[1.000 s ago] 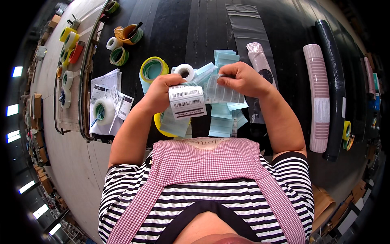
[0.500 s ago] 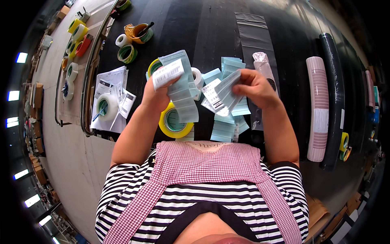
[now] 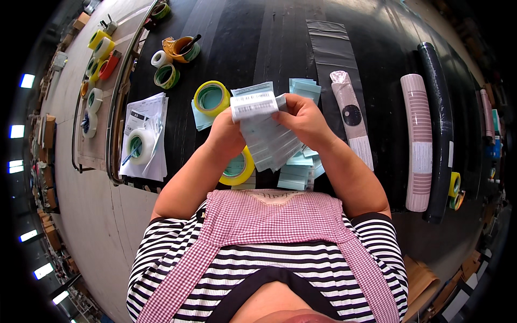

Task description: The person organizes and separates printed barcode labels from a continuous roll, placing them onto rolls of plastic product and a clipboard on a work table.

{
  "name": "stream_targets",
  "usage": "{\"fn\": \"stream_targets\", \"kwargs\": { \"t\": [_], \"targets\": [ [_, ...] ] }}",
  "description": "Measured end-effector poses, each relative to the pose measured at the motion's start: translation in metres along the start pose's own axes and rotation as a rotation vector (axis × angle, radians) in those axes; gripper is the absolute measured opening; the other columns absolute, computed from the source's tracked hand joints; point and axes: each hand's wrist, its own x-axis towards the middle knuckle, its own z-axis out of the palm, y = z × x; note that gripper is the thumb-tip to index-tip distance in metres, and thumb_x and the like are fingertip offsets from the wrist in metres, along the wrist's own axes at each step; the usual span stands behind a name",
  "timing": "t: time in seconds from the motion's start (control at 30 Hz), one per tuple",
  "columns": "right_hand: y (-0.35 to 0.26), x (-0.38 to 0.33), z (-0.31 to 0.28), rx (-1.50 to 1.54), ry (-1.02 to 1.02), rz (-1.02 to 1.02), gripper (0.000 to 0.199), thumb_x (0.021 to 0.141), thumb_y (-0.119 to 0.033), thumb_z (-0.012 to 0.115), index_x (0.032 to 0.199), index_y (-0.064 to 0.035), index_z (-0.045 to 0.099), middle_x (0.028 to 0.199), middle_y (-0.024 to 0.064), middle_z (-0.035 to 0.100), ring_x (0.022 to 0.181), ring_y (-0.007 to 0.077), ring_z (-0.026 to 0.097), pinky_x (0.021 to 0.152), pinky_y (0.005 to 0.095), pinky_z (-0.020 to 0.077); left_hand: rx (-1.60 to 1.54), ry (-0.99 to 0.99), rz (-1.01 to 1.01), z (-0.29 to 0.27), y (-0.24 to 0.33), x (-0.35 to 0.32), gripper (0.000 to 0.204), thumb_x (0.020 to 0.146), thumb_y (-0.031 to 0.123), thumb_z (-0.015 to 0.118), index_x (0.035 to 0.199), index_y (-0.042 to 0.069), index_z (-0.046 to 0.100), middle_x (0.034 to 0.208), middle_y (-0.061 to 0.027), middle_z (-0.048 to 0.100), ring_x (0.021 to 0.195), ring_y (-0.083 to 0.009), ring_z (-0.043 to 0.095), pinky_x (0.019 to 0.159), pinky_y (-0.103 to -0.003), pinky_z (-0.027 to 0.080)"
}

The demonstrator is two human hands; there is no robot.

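In front of my chest, my left hand grips a strip of white barcode labels on pale blue backing. My right hand is closed at the strip's right end, thumb and fingers pinching its edge. Folded translucent backing hangs below the labels, between both hands. Beneath, more pale blue label strips lie on the black table, partly covered by my hands. A yellow tape roll sits under my left wrist, and another yellow tape roll lies just beyond that hand.
Papers with a clear tape roll on top lie at the left. Farther back are an orange tape dispenser and small rolls. To the right lie a pink wrapped roll, a striped pink roll and a black roll.
My right hand has moved left with its piece of label strip and met the strip in my left hand. My left hand has shifted right, uncovering the far yellow tape roll.
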Motion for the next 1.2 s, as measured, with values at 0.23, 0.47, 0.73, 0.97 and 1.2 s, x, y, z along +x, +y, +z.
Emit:
{"fn": "stream_targets", "kwargs": {
  "t": [0.23, 0.47, 0.73, 0.97, 1.2],
  "targets": [
    [0.002, 0.003, -0.005, -0.057, 0.077, 0.096, 0.019, 0.093, -0.007, 0.063, 0.111, -0.0004, 0.065, 0.102, 0.0044, 0.069, 0.091, 0.0101, 0.063, 0.083, 0.0261, 0.0508, 0.490, 0.194, 0.101, -0.014, 0.009, 0.010, 0.034, 0.094, 0.010, 0.061, 0.126, 0.000, 0.055, 0.114, -0.0100, 0.066, 0.100, -0.0194, 0.065, 0.090, -0.035, 0.053],
    [-0.023, 0.007, -0.037, -0.318, 0.143, 0.089, 0.019, 0.091, -0.008, 0.064, 0.107, 0.0011, 0.063, 0.095, 0.0061, 0.068, 0.085, 0.0114, 0.062, 0.079, 0.0267, 0.0510, 0.460, -0.452, 0.198, -0.052, 0.094, -0.003, 0.042, 0.083, 0.010, 0.076, 0.121, -0.001, 0.061, 0.113, -0.0139, 0.066, 0.102, -0.0188, 0.065, 0.091, -0.030, 0.052],
    [-0.036, 0.025, -0.004, -0.583, -0.105, -0.021, 0.024, 0.086, -0.010, 0.070, 0.105, 0.0017, 0.061, 0.092, 0.0086, 0.070, 0.085, 0.0135, 0.065, 0.077, 0.0282, 0.0513, 0.959, -0.267, -0.093, 0.009, 0.070, -0.001, 0.045, 0.083, 0.007, 0.076, 0.125, 0.001, 0.064, 0.115, -0.0036, 0.068, 0.104, -0.0132, 0.064, 0.094, -0.028, 0.049],
    [-0.016, 0.007, -0.037, -0.285, -0.417, 0.223, 0.044, 0.073, -0.015, 0.080, 0.110, 0.0032, 0.063, 0.097, 0.0123, 0.071, 0.089, 0.0172, 0.067, 0.084, 0.0304, 0.0532, 0.607, -0.159, -0.002, -0.059, 0.112, -0.030, 0.057, 0.081, 0.009, 0.079, 0.131, -0.006, 0.056, 0.115, -0.0099, 0.068, 0.104, -0.0164, 0.066, 0.095, -0.031, 0.051],
    [-0.005, -0.009, -0.068, -0.347, -0.389, 0.386, 0.037, 0.071, -0.002, 0.077, 0.106, -0.0009, 0.064, 0.096, 0.0050, 0.068, 0.090, 0.0117, 0.064, 0.090, 0.0274, 0.0519, 0.635, -0.013, 0.061, -0.104, 0.122, -0.048, 0.044, 0.086, 0.006, 0.072, 0.127, -0.004, 0.058, 0.114, -0.0106, 0.068, 0.103, -0.0178, 0.066, 0.094, -0.031, 0.052]
  ]
}}
